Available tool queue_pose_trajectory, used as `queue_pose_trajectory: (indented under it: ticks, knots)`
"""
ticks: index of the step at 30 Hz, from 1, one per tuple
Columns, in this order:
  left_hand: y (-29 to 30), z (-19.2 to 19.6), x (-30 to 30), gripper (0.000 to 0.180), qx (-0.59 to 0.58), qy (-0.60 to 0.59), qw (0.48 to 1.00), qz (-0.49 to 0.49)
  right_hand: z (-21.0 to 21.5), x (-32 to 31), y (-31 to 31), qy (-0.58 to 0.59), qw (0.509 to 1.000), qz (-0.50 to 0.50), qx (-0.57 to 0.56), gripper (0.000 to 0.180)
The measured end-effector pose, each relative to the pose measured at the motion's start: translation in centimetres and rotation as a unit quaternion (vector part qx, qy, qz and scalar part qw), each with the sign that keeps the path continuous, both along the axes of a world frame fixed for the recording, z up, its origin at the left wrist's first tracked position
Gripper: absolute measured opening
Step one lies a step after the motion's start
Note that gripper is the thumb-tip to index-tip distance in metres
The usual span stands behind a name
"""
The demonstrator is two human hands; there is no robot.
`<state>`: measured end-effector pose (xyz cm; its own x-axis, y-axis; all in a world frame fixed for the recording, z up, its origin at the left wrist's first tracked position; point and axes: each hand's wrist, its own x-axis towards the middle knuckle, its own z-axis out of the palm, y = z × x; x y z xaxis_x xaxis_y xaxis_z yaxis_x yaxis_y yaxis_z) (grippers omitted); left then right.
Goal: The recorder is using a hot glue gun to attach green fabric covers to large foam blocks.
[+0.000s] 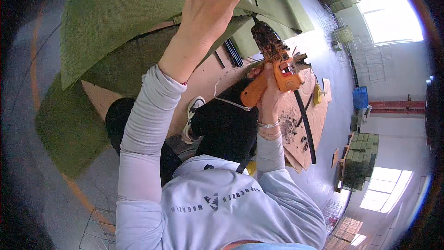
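My right hand is wrapped round an orange hot glue gun. Its nozzle end is crusted with black and points up toward the edge of a green fabric sheet. A black glue stick sticks out of the back of the gun. Farther up, my left hand is closed at the sheet's edge, fingers pinched together and seeming to lift it; the fingertips are partly hidden. Beneath the raised sheet is a darker green fabric underside.
Brown cardboard with black smears lies on the floor to the right, a yellow tool on it. Several black sticks lie ahead of my knees. A bent white wire is near my leg. Stacked green bundles stand far right.
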<state>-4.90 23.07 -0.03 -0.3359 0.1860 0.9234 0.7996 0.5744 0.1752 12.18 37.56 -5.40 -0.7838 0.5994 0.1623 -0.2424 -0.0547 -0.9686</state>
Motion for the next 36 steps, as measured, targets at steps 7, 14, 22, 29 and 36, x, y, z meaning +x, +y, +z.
queue_pose_trajectory:
  ticks: [7,14,22,29,36]
  knots:
    - [0.0,-0.3,-0.5,0.007,-0.005,0.013,1.000,-0.008,0.3,0.2,-0.6,0.024,0.999,0.034,-0.025,0.016]
    - [0.0,0.2,-0.3,0.007,0.013,0.014,0.999,-0.034,-0.3,0.7,-0.9,0.016,0.999,0.037,-0.006,0.017]
    - [-0.2,0.1,0.0,0.009,-0.019,-0.026,0.999,-0.009,-0.8,0.5,-0.9,0.043,0.994,0.072,-0.067,0.014]
    - [-0.4,0.9,0.4,0.009,-0.031,-0.046,0.998,-0.016,0.0,0.5,-1.7,0.034,0.997,0.064,-0.026,0.013]
    - [-0.7,1.6,1.0,0.009,-0.062,-0.100,0.993,0.001,-0.8,-0.1,-0.1,0.052,0.997,0.039,-0.043,0.015]
